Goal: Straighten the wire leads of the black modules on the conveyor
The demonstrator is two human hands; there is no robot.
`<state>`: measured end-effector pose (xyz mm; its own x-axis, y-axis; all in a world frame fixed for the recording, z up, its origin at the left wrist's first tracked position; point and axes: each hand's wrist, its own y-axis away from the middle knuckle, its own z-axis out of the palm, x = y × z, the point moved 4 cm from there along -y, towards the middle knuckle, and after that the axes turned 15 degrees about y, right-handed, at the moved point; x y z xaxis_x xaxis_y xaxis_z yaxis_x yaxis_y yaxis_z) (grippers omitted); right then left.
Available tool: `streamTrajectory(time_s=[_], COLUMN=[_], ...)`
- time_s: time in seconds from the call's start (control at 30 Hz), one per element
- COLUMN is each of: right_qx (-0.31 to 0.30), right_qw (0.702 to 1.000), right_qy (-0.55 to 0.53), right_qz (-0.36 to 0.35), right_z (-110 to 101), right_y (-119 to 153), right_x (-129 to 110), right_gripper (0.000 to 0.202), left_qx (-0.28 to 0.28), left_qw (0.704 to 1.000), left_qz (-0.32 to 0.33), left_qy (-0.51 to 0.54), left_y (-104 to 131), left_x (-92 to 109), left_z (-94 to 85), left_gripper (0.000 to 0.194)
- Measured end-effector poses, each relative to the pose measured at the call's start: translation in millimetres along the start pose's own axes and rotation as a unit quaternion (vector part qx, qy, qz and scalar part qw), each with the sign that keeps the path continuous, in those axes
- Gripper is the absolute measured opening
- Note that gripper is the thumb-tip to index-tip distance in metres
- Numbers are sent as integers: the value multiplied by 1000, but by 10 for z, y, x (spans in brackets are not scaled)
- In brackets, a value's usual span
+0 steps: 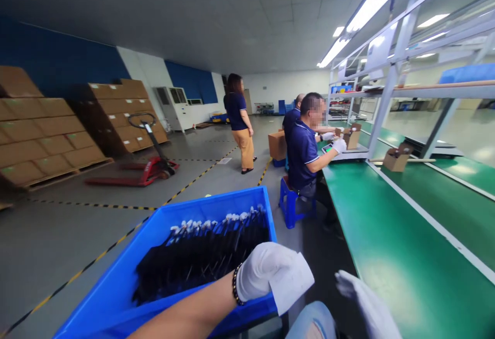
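My left hand (257, 272), in a white glove with a beaded bracelet at the wrist, is closed on a small white sheet (293, 282). Whether it is paper or cloth I cannot make out. The hand is above the near right edge of a blue plastic bin (116, 282). Inside the bin lie many black parts (193, 264), packed in a row with white tips along the far side. To the right, my right hand (369, 300), also gloved in white, is beside the workbench edge with its fingers stretched out and nothing seen in them.
A green workbench (386, 236) runs along my right, with a cardboard box (397, 157) on it. Two seated co-workers (303, 140) work there; another person (237, 117) stands beyond. Left are a red pallet jack (149, 171) and stacked cartons (42, 128).
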<state>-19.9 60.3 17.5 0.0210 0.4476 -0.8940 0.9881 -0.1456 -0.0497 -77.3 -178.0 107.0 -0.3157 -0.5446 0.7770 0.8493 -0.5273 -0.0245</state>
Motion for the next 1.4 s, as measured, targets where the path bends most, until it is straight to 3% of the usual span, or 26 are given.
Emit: streamTrajectory(time_s=[0.1,0.2,0.37,0.53,0.67,0.77,0.83,1.03,1.4], right_qx=[-100,-158,-121,-85,-38,-7,1,1,-3], right_qw=[990,983,991,995,996,997,997,997,995], right_qy=[-88,-86,-55,-55,-70,-63,-63,-50,-81], right_qz=[-41,-43,-5,21,45,42,41,52,62], right_z=[62,124,117,56,-1,-36,-47,-60,-77], right_y=[-9,56,137,166,148,134,136,163,186], right_x=[-537,-785,-601,-415,-280,-190,-154,-102,-30], right_gripper=[50,38,43,43,41,39,38,39,34], left_qx=[-26,-59,-91,-43,24,17,3,94,110], left_qw=[999,996,983,981,994,994,988,964,957], left_qz=[-13,-6,58,71,4,-73,-93,-114,-127], left_qy=[-26,-63,-150,-173,-109,-85,-124,-220,-237], left_y=[-99,-153,-191,-256,-269,-217,-174,-133,-176], left_x=[-235,-367,-503,-723,-893,-999,-1042,-1119,-1050], left_z=[179,302,348,186,146,238,305,273,304], left_gripper=[23,24,29,39,63,74,66,36,26])
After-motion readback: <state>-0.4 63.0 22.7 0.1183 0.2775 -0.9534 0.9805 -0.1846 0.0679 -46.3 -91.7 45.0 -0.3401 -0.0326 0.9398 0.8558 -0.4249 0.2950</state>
